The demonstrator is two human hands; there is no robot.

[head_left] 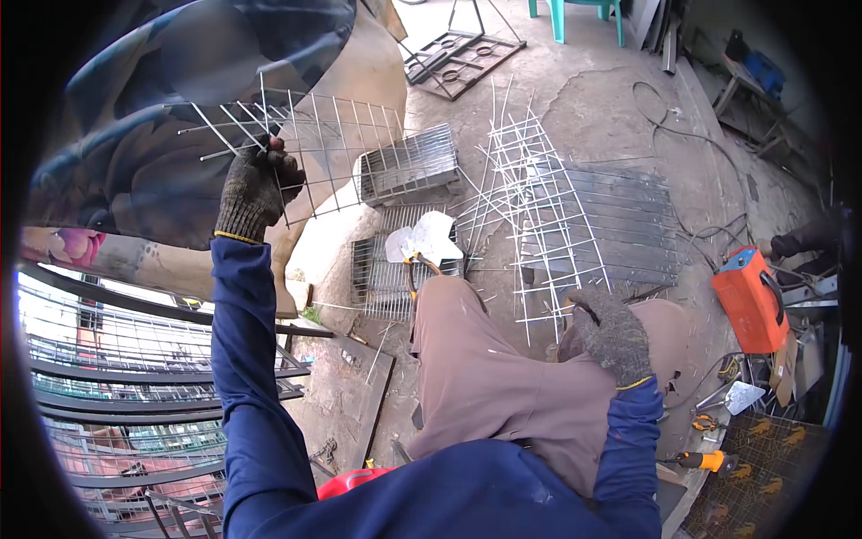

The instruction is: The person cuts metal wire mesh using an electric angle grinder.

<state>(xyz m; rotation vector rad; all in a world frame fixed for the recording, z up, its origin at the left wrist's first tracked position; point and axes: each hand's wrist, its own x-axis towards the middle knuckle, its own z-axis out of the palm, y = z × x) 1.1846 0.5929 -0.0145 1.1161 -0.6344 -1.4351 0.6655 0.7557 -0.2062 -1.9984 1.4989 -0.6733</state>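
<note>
Extending left of the white wire grid [549, 199], a wire mesh panel [333, 147] is gripped by the gloved left hand [259, 182]. Near the grid, finger spread on the right hand [617, 340] cannot be told.

- I read this as a metalworking workshop.
- I see wire grids [549, 199] on the rough floor [603, 108].
- Beyond them, a dark metal frame [465, 63].
- I spot an orange boxy machine [748, 303].

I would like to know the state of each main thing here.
Left hand, gloved, closed on the wire mesh panel.
Wire mesh panel, held raised.
Right hand, gloved; grip unclear.
White wire grid, lying across the dark slatted panel.
Dark slatted panel, lying flat, partly covered.
Orange welding machine, upright; power unclear.
Turquoise plastic seat, standing.
</note>
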